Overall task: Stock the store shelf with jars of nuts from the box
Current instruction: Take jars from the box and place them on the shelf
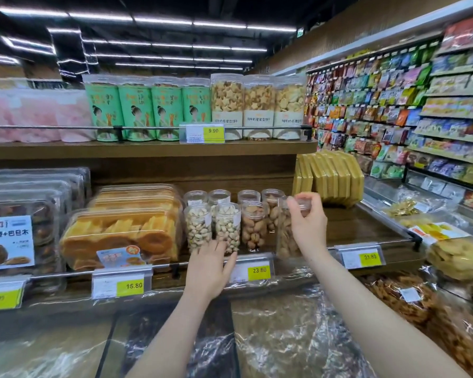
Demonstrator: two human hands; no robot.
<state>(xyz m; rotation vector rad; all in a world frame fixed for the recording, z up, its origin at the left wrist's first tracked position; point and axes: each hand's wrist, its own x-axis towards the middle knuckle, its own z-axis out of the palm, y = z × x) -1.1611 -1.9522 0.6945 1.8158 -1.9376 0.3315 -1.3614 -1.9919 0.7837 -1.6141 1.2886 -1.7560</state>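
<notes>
Clear jars of nuts stand in two rows on the wooden shelf (pixel 366 230). My right hand (pixel 307 225) grips the lid of a clear jar of pale nuts (pixel 284 241) at the right end of the front row, standing upright on the shelf. My left hand (pixel 210 268) reaches to the base of a pistachio jar (pixel 228 227), with fingers curled around its bottom. Another pistachio jar (pixel 198 227) stands to its left and a jar of brown nuts (pixel 254 227) to its right. Behind them stand several more jars (pixel 219 196). No box is in view.
Packs of orange dried fruit (pixel 120 233) lie left of the jars. Yellow flat packs (pixel 331 178) stand at the shelf's right. A metal rail with price tags (pixel 258 270) runs along the shelf front. Tall snack tubs (pixel 257 105) fill the upper shelf. Plastic-covered bins (pixel 284 336) lie below.
</notes>
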